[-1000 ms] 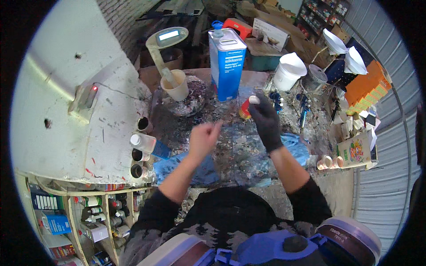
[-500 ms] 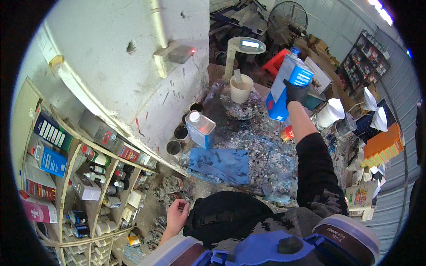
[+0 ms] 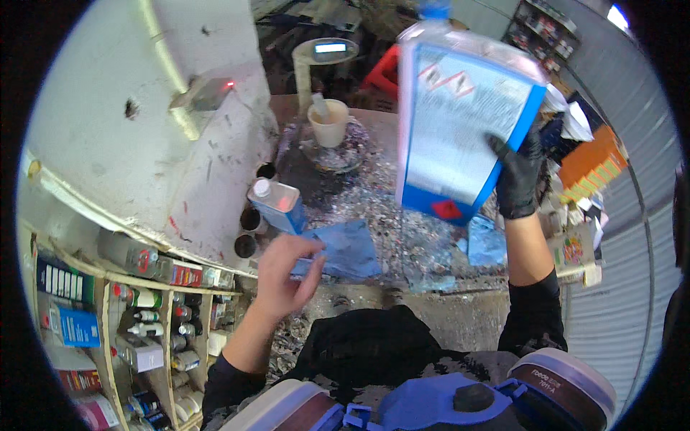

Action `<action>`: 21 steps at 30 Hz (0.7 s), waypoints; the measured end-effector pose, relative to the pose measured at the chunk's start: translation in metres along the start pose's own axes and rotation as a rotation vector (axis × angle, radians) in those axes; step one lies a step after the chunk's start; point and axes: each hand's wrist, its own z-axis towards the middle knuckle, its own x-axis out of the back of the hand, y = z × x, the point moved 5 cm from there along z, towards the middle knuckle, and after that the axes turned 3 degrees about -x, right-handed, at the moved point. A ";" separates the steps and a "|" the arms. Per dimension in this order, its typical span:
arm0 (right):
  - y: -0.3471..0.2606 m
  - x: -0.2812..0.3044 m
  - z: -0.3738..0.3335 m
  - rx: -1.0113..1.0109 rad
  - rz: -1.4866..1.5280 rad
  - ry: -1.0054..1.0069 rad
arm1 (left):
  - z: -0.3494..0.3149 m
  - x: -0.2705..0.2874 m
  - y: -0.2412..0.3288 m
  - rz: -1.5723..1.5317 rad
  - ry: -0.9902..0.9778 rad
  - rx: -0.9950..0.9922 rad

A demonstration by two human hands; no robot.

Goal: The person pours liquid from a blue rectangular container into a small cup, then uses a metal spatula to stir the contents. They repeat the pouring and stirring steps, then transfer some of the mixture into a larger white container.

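Solvent can (image 3: pixel 463 122) raised, tilted | right hand (image 3: pixel 519 172) fingers grasping it | left hand (image 3: pixel 282 276) fingers on blue cloth (image 3: pixel 345 248)

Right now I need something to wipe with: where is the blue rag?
In the head view the blue rag lies on the spattered bench, centre, under the bare left hand, beside a small tin.

Setting: a paint-mixing workshop. Evidence: worktable (image 3: pixel 374 208) crusted all over with dried paint splatter. Mixing cup (image 3: pixel 329 123) with stir stick stands on a spattered round stand beside a digital scale (image 3: pixel 329 50). Shelving (image 3: pixel 108 323) at lower left packed with small tins, bottles and boxes. Large blue-and-white solvent can (image 3: pixel 460 122) is gripped in a black-gloved right hand (image 3: pixel 519 172); a smaller can (image 3: pixel 277 205) sits by open tins. Corrugated metal wall (image 3: pixel 611 287) on the right. Respirator cartridges (image 3: pixel 560 384) at the bottom edge.
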 end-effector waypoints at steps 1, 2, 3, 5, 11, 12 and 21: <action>-0.002 0.008 -0.019 0.018 -0.034 -0.051 | 0.017 -0.003 0.007 -0.002 0.049 -0.072; -0.002 0.015 -0.039 -0.011 -0.063 -0.135 | 0.032 -0.005 0.016 0.062 0.085 -0.156; 0.002 0.020 -0.057 -0.058 -0.104 -0.227 | 0.046 -0.006 0.027 0.125 0.126 -0.240; -0.009 0.029 -0.091 0.190 -0.180 -0.432 | 0.071 -0.013 0.047 0.126 0.019 -0.355; -0.014 0.102 -0.169 0.104 -0.264 -0.576 | 0.092 -0.062 0.112 0.301 -0.623 -0.801; -0.016 0.118 -0.179 0.119 -0.298 -0.572 | 0.091 -0.072 0.124 0.269 -0.636 -0.819; -0.023 0.215 -0.245 0.097 -0.313 -0.419 | 0.084 -0.158 0.187 0.167 -0.813 -0.966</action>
